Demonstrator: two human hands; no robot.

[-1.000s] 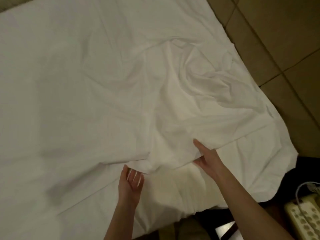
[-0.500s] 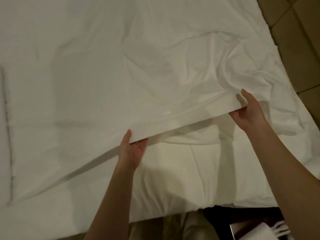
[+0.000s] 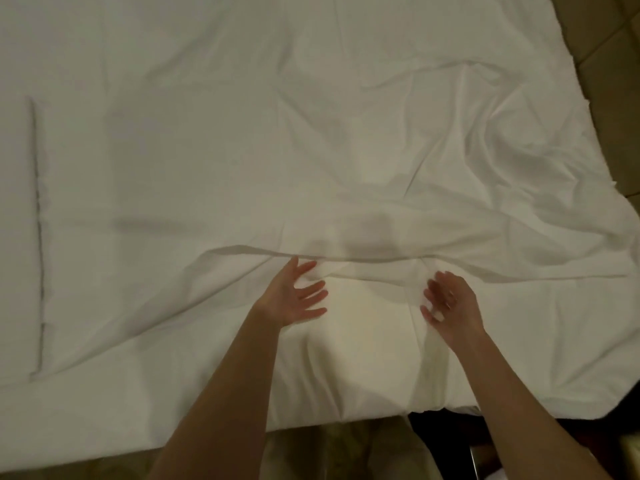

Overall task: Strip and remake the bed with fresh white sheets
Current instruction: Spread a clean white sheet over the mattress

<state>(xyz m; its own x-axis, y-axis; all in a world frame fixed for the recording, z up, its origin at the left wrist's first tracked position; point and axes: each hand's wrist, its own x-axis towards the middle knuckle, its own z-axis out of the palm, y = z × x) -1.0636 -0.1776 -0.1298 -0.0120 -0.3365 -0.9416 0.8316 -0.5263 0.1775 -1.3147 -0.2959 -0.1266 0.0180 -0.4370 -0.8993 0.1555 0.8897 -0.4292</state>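
White sheet (image 3: 242,150) spread across bed (image 3: 346,382), wrinkled at right, near edge folded back. Left hand (image 3: 294,299) & right hand (image 3: 450,303) apart, fingers splayed, gripping nothing, just short of fold.

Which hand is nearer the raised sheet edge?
The left hand: its fingertips reach the top sheet's edge. The right hand sits slightly below it.
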